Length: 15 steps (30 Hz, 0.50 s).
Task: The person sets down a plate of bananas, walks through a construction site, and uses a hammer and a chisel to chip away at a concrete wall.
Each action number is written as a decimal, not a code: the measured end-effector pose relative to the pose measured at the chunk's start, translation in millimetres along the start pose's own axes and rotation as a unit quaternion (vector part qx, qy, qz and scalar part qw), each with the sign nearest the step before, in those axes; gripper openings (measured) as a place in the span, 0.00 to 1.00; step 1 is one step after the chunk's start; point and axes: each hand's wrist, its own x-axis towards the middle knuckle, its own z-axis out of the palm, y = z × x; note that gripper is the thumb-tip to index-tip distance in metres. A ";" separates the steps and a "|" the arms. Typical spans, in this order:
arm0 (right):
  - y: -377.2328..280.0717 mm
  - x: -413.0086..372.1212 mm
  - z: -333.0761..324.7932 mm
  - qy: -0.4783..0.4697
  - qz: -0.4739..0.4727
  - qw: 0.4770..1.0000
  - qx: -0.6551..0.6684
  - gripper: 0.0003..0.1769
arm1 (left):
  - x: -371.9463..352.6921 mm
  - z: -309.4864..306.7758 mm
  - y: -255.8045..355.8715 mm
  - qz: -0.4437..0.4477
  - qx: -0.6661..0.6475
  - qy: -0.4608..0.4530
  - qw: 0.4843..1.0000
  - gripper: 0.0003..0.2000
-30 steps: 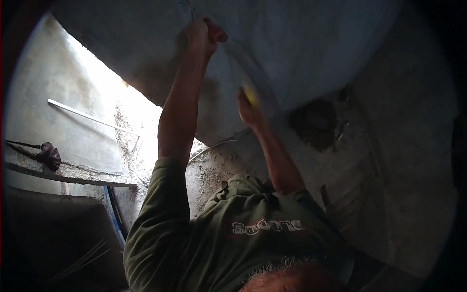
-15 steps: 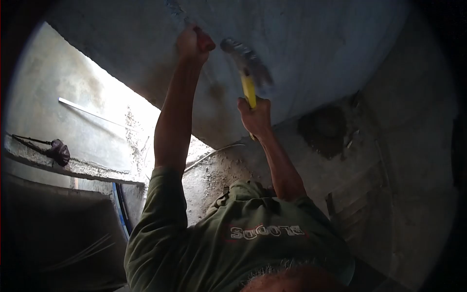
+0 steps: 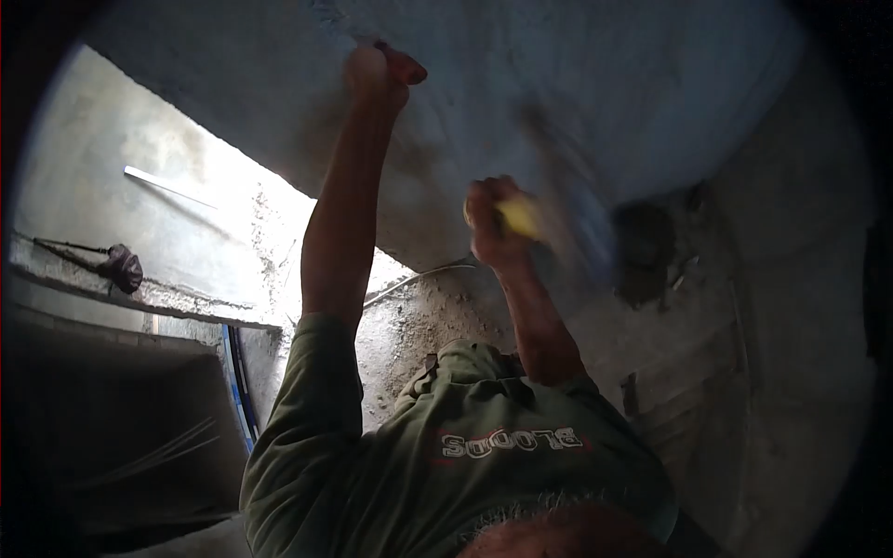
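My left hand (image 3: 379, 73) is raised at the upper left against the dark grey wall surface (image 3: 446, 121). Its fingers are closed, and whatever they grip is too dark and small to make out. Lower and to the right, my right hand (image 3: 498, 223) is wrapped round the yellow handle of a hammer (image 3: 523, 217). The hammer's head is smeared by motion, on the right of the hand and apart from my left hand. A rough, chipped patch (image 3: 326, 11) shows on the surface just above my left hand.
A ledge (image 3: 186, 305) on the left bears a dark bundle (image 3: 123, 269). A white strip (image 3: 167, 184) is on the bright wall behind. Blue upright pieces (image 3: 239, 386) stand below the ledge. A dark round patch (image 3: 644, 251) lies at the right, and thin rods (image 3: 167, 445) lower left.
The hammer has swung right and down, away from my left hand, and its handle has tilted over. My left hand has shifted slightly right in view, still closed.
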 end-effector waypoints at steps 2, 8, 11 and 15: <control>-20.5 15.5 1.5 0.052 -0.015 0.996 0.067 0.10 | 0.3 4.0 4.9 -0.007 -0.008 0.009 1.000 0.09; 22.4 22.3 12.7 -0.123 0.287 0.943 0.118 0.13 | 18.2 -6.2 -9.7 0.011 0.039 -0.014 0.999 0.12; 16.1 0.3 -1.5 -0.138 0.213 0.962 0.105 0.13 | 43.0 -50.6 -61.2 0.329 0.558 0.039 0.761 0.13; 9.9 -34.0 -18.8 -0.077 0.311 0.934 0.156 0.11 | -21.9 -46.0 -63.2 0.277 0.415 0.075 0.863 0.16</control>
